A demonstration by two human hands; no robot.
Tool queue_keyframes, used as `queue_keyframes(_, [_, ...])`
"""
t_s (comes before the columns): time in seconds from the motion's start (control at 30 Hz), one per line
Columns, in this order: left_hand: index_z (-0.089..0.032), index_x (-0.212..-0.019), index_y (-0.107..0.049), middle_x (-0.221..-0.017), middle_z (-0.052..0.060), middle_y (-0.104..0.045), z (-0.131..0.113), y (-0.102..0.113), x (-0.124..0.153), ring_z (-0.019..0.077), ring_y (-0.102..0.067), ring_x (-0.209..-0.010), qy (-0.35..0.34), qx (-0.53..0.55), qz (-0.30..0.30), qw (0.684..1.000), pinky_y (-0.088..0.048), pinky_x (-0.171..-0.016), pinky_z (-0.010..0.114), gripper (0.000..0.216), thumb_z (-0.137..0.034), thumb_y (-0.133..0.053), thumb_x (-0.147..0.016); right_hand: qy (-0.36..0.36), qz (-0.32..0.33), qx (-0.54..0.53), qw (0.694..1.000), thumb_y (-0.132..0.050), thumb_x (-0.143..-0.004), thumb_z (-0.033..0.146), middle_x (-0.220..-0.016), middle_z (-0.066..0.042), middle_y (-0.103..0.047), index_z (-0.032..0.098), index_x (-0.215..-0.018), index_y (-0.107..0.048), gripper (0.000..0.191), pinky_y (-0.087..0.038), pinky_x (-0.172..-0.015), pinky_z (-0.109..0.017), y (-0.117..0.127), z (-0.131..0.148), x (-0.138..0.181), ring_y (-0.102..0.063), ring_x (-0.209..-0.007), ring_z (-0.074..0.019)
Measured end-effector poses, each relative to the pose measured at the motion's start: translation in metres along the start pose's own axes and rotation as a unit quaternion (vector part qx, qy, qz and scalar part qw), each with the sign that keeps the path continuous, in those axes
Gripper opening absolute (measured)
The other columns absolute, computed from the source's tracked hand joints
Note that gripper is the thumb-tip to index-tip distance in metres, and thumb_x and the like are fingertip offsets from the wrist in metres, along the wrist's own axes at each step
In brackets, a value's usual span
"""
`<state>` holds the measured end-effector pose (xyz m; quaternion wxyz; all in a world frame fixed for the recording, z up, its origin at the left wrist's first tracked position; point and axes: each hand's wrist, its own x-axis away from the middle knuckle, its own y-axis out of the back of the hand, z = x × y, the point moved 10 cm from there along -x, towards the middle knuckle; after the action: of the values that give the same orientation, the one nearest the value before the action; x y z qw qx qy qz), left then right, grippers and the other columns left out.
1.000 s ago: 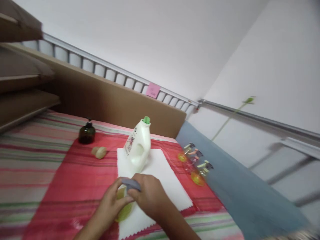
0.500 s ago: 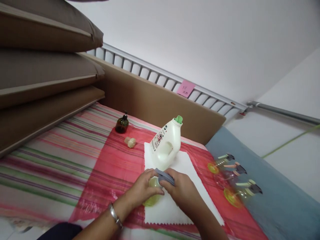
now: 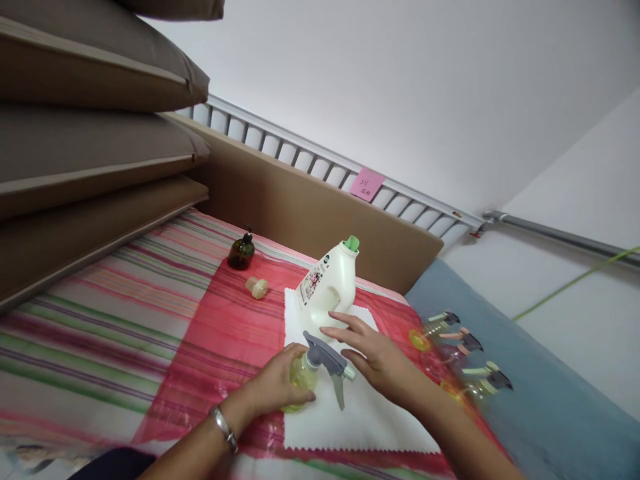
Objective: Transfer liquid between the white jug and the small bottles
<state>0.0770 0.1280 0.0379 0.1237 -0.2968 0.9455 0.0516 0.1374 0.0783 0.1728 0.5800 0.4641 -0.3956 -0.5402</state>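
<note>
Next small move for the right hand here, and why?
Probably close the right hand on the sprayer head: the left hand grips the bottle on the cloth, while the right hovers open beside the head, holding nothing.

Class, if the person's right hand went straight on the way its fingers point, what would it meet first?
Probably the white jug standing on the white cloth: the open right hand points its fingers at the jug's base. Depth is unclear, so it might just miss.
</note>
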Motion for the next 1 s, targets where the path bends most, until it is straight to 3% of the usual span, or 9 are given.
queue_keyframes(0.1, [-0.019, -0.112, -0.055, -0.111, 0.005, -0.058, -0.003, 0.0, 0.001, 0.0232, -0.054, -0.104, -0.008, -0.004, 0.012, 1.0, -0.041, -0.093, 0.035, 0.062, -0.012, -0.077, -0.055, 0.071, 0.067, 0.055, 0.994, -0.045, -0.077, 0.002, -0.151, -0.002, -0.025, 0.04, -0.129, -0.045, 0.064, -0.045, -0.089, -0.032, -0.018, 0.014, -0.007, -0.056, -0.106, -0.0146])
queue_keyframes(0.17, [-0.02, -0.114, -0.055, -0.114, 0.006, -0.057, -0.003, 0.002, 0.001, 0.0248, -0.052, -0.107, -0.012, -0.014, 0.011, 1.0, -0.039, -0.096, 0.037, 0.066, -0.014, -0.08, -0.053, 0.108, 0.097, 0.086, 0.986, -0.05, -0.071, 0.0, -0.15, -0.002, -0.029, 0.037, -0.125, -0.05, 0.066, -0.043, -0.091, -0.034, -0.026, 0.023, -0.01, -0.053, -0.113, -0.0175])
queue_keyframes(0.23, [-0.02, -0.118, -0.052, -0.119, 0.008, -0.055, 0.001, 0.006, 0.0, 0.0262, -0.051, -0.111, 0.002, -0.015, 0.004, 1.0, -0.038, -0.098, 0.039, 0.074, -0.017, -0.082, -0.05, 0.123, 0.106, 0.108, 0.981, -0.051, -0.071, 0.003, -0.143, -0.003, -0.042, 0.031, -0.114, -0.058, 0.052, -0.041, -0.092, -0.035, -0.028, 0.028, -0.013, -0.049, -0.118, -0.0199])
queue_keyframes(0.33, [-0.021, -0.124, -0.048, -0.126, 0.01, -0.052, 0.008, 0.014, -0.002, 0.0276, -0.047, -0.118, 0.034, -0.014, -0.013, 0.999, -0.035, -0.102, 0.041, 0.085, -0.02, -0.084, -0.047, 0.087, 0.075, 0.119, 0.986, -0.049, -0.078, 0.011, -0.134, -0.003, -0.053, 0.026, -0.098, -0.062, 0.028, -0.042, -0.086, -0.034, -0.024, 0.016, -0.012, -0.056, -0.11, -0.0195])
queue_keyframes(0.43, [-0.022, -0.125, -0.048, -0.129, 0.01, -0.052, 0.011, 0.017, -0.001, 0.0273, -0.045, -0.122, 0.048, -0.023, -0.01, 0.999, -0.032, -0.106, 0.043, 0.08, -0.025, -0.082, -0.053, 0.006, 0.034, 0.114, 0.993, -0.05, -0.084, 0.02, -0.114, -0.005, -0.065, 0.024, -0.092, -0.062, 0.015, -0.043, -0.077, -0.03, -0.011, -0.012, 0.004, -0.062, -0.092, -0.0178])
queue_keyframes(0.53, [-0.022, -0.125, -0.05, -0.13, 0.011, -0.054, 0.019, 0.016, 0.004, 0.0261, -0.048, -0.121, 0.063, -0.04, -0.008, 0.997, -0.035, -0.105, 0.043, 0.061, -0.035, -0.071, -0.069, -0.092, -0.004, 0.101, 0.991, -0.054, -0.084, 0.028, -0.087, -0.002, -0.069, 0.023, -0.091, -0.061, 0.01, -0.042, -0.071, -0.026, 0.015, -0.046, 0.041, -0.062, -0.079, -0.0159])
queue_keyframes(0.8, [-0.027, -0.117, -0.059, -0.123, 0.006, -0.062, 0.048, 0.016, 0.004, 0.0298, -0.053, -0.118, 0.063, -0.122, -0.034, 0.99, -0.04, -0.102, 0.046, 0.046, -0.048, -0.06, -0.076, -0.35, -0.059, 0.193, 0.915, -0.056, -0.081, 0.034, -0.078, 0.002, -0.068, 0.026, -0.083, -0.06, 0.009, -0.037, -0.061, -0.027, 0.114, -0.151, 0.185, -0.061, -0.073, -0.0183])
queue_keyframes(0.9, [-0.028, -0.112, -0.062, -0.119, 0.004, -0.065, 0.054, 0.023, 0.003, 0.0313, -0.056, -0.114, 0.065, -0.148, -0.047, 0.986, -0.043, -0.099, 0.046, 0.046, -0.052, -0.06, -0.073, -0.411, -0.053, 0.222, 0.882, -0.058, -0.079, 0.033, -0.073, 0.0, -0.066, 0.024, -0.079, -0.06, 0.009, -0.036, -0.059, -0.028, 0.13, -0.195, 0.23, -0.06, -0.072, -0.0199])
queue_keyframes(1.0, [-0.029, -0.109, -0.064, -0.114, 0.003, -0.068, 0.062, 0.03, 0.0, 0.031, -0.059, -0.111, 0.064, -0.166, -0.044, 0.983, -0.045, -0.097, 0.045, 0.044, -0.053, -0.059, -0.072, -0.459, -0.033, 0.237, 0.855, -0.058, -0.082, 0.033, -0.075, -0.001, -0.064, 0.02, -0.082, -0.061, 0.013, -0.041, -0.063, -0.03, 0.13, -0.239, 0.264, -0.059, -0.073, -0.0178])
